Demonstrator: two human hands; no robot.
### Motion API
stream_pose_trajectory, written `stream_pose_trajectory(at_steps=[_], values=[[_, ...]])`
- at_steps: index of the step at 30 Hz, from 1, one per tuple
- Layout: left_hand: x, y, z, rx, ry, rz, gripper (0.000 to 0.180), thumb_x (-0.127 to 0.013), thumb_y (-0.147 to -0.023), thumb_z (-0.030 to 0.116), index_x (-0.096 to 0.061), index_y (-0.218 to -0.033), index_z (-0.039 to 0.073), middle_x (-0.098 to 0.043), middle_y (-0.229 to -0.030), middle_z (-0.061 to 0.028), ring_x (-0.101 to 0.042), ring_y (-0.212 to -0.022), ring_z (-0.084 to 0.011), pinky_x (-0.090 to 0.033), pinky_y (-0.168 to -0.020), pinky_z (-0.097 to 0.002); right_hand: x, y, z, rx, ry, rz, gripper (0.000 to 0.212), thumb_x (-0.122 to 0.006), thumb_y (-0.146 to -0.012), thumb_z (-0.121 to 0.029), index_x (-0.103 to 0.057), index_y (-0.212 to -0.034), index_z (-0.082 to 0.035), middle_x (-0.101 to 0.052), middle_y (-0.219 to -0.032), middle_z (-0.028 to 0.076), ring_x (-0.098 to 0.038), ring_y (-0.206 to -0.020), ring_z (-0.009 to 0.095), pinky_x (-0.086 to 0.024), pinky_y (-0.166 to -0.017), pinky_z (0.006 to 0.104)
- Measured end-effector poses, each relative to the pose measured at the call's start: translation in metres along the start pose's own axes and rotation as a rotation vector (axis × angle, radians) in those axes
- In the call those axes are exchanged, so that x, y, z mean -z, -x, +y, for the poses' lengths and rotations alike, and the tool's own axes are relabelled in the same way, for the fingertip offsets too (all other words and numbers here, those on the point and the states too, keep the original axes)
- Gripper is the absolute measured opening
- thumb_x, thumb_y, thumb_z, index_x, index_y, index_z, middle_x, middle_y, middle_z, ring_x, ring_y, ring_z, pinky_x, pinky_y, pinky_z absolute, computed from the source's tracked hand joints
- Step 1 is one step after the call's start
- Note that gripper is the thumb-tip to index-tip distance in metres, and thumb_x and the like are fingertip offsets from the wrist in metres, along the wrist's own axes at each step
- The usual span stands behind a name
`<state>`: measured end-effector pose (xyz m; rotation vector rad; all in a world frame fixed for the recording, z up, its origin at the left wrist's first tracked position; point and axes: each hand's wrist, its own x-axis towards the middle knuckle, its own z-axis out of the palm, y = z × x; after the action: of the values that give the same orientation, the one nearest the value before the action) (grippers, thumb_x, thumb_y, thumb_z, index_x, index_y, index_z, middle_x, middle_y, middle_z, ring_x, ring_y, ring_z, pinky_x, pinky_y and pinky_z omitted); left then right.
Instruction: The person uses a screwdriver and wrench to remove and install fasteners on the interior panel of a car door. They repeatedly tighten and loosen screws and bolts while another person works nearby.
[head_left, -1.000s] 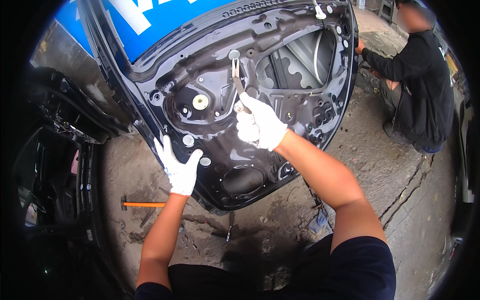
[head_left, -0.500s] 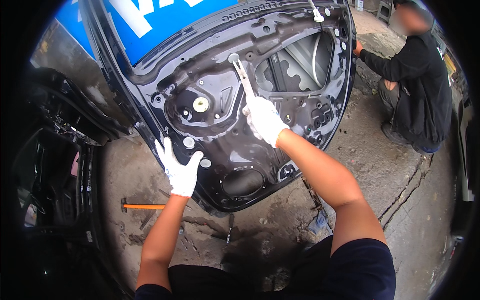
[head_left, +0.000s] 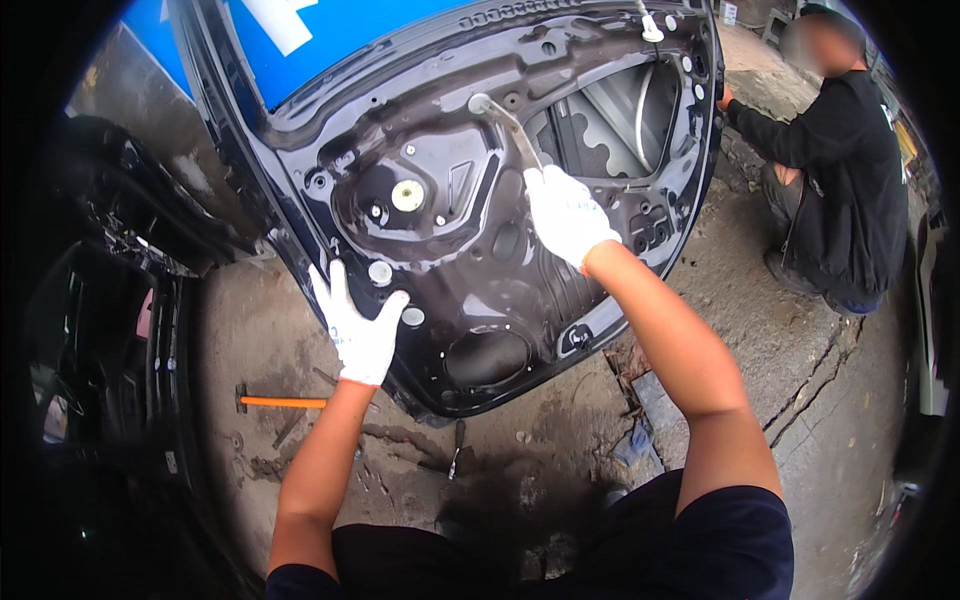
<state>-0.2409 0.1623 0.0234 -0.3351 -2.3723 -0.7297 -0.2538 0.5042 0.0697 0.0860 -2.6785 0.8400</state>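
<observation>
The right hand (head_left: 573,213) grips a tool (head_left: 521,141) jutting forward over the car door (head_left: 485,285), left hand (head_left: 359,328) splayed along its edge.

Car door (head_left: 480,275) at centre; sign (head_left: 350,45) behind its upper left. Left hand (head_left: 357,330) at door's lower-left edge, 2 plugs (head_left: 380,273) just beside thumb. Right hand (head_left: 572,215) before door, right of middle; pry tool (head_left: 521,143) runs up-left from it to 3rd plug (head_left: 476,102). On floor (head_left: 265,330): hammer (head_left: 285,402) left of left forearm (head_left: 325,460), screwdriver (head_left: 456,448) below door. Co-worker (head_left: 840,190) right of door, near its edge
</observation>
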Motion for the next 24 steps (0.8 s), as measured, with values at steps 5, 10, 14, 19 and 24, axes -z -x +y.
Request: stream_pose_trajectory(at_steps=[5, 10, 14, 19, 24], values=[[0.000, 0.001, 0.001, -0.005, -0.029, -0.011, 0.106, -0.094, -0.078, 0.025, -0.037, -0.164, 0.001, -0.020, -0.173, -0.0307, -0.027, -0.159, -0.0460, -0.028, -0.129, -0.0509, 0.008, -0.001, -0.005, -0.100, -0.105, -0.028, 0.045, -0.038, -0.113, -0.038, -0.060, -0.121, 0.001, -0.064, -0.122, 0.031, -0.062, -0.118, 0.049, -0.048, -0.102, 0.0533], [0.000, 0.001, 0.000, -0.041, -0.045, -0.011, 0.107, -0.095, -0.078, 0.030, -0.038, -0.164, 0.002, -0.017, -0.173, -0.0314, -0.027, -0.158, -0.0474, -0.028, -0.129, -0.0513, 0.017, -0.010, 0.000, -0.128, -0.150, -0.075, 0.051, -0.040, -0.113, -0.043, -0.061, -0.117, 0.004, -0.065, -0.119, 0.031, -0.061, -0.116, 0.049, -0.047, -0.103, 0.0515], [-0.001, 0.001, -0.004, -0.086, -0.050, 0.006, 0.110, -0.096, -0.076, 0.035, -0.039, -0.165, 0.009, -0.018, -0.172, -0.0345, -0.026, -0.156, -0.0525, -0.030, -0.126, -0.0575, 0.024, -0.011, -0.009, -0.276, -0.574, -0.265, 0.040, -0.044, -0.111, -0.037, -0.060, -0.108, 0.000, -0.060, -0.093, 0.019, -0.056, -0.082, 0.035, -0.045, -0.075, 0.0444], [-0.004, 0.002, -0.007, -0.100, -0.028, 0.020, 0.110, -0.097, -0.074, 0.038, -0.040, -0.166, 0.012, -0.019, -0.171, -0.0358, -0.026, -0.155, -0.0544, -0.032, -0.125, -0.0601, 0.028, -0.007, -0.027, -0.488, -1.245, -0.432, 0.025, -0.048, -0.109, -0.029, -0.055, -0.095, -0.010, -0.036, -0.059, -0.007, -0.027, -0.040, 0.008, -0.021, -0.036, 0.0296], [-0.002, 0.002, -0.005, -0.115, -0.086, 0.011, 0.108, -0.096, -0.076, 0.034, -0.041, -0.164, 0.004, -0.016, -0.173, -0.0312, -0.029, -0.157, -0.0488, -0.033, -0.127, -0.0531, 0.021, -0.014, -0.015, -0.561, -1.625, -0.620, 0.025, -0.050, -0.110, -0.029, -0.058, -0.096, -0.011, -0.043, -0.062, -0.004, -0.035, -0.043, 0.012, -0.029, -0.038, 0.0320]])
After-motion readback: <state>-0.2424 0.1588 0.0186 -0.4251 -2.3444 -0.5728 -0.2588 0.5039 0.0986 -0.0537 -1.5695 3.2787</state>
